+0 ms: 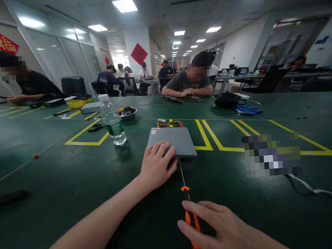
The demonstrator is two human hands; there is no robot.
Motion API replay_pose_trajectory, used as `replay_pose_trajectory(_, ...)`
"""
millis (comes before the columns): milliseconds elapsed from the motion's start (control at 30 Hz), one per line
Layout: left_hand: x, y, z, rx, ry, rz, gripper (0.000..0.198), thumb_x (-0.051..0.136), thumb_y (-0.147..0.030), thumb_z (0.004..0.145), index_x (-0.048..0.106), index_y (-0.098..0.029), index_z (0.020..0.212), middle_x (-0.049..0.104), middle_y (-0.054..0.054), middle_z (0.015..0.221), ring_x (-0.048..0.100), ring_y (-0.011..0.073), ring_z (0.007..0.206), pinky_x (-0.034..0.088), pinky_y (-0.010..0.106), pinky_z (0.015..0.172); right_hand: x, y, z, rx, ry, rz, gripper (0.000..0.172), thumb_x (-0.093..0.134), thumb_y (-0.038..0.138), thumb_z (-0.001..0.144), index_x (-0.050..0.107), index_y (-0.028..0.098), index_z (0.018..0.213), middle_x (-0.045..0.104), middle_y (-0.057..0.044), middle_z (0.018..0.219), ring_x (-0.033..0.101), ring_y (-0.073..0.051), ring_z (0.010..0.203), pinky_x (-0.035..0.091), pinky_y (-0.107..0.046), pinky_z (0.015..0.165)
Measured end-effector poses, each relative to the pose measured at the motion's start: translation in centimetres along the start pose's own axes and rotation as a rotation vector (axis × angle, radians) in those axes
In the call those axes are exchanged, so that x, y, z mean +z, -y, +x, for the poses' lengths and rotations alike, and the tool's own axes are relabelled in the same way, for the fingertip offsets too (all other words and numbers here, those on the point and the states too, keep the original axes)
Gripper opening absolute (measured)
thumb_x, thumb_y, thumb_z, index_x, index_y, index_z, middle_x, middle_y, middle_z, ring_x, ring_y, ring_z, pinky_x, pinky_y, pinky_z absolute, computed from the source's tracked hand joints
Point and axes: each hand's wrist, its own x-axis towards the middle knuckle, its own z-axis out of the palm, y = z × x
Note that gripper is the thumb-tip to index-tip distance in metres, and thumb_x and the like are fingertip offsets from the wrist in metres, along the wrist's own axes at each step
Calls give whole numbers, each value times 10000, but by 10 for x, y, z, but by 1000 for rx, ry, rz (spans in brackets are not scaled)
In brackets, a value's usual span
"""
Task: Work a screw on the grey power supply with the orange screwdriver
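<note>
Green, yellow-lined tabletop (87, 184) bears a grey box (178, 137) under ceiling lights (125, 5).

A green worktop (97, 206), marked with yellow tape lines (87, 143), spreads across the scene. A grey metal box (178, 137) lies flat near its middle, with coloured cables (173, 123) at its twelve o'clock. Taken from the box, a clear bottle (114, 125) stands upright between nine and ten o'clock, a metal bowl (130, 116) sits at eleven, a black bag (226, 100) at one, blue gloves (247, 110) at two, and a pixelated object (272, 156) between three and four.
</note>
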Motion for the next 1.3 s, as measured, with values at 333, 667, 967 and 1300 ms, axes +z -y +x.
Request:
replay_pose_trajectory(333,-1,-1,0,-7,-5,-9,307,449,-349,862,529,-215,1127,552,82,1208,460,257,1139,349,412,878,8,1,-4,23,30,65,307,408,384,938,557,123,1001,628,-164,1064,635,-183,886,527,-263,724)
replay_pose_trajectory(667,-2,-1,0,-8,4,-14,307,439,-352,867,526,-215,1128,546,81,1215,457,255,1143,352,410,876,12,4,2,-20,-79,-30,141,500,202,897,606,145,822,671,-123,951,607,-118,626,503,-236,605)
replay_pose_trajectory(967,0,-1,0,-5,-24,-19,307,456,-351,859,539,-219,1123,561,84,1186,464,260,1123,360,414,864,3,3,-2,11,101,-1,264,450,342,920,564,178,1094,633,-130,1076,641,-163,830,517,-272,732)
replay_pose_trajectory(1300,-2,-1,1,-7,-10,-27,303,452,-348,858,529,-217,1121,552,80,1200,460,256,1131,348,409,869,9,2,-3,30,-33,45,276,390,348,950,558,129,977,653,-142,1035,630,-168,896,516,-269,748)
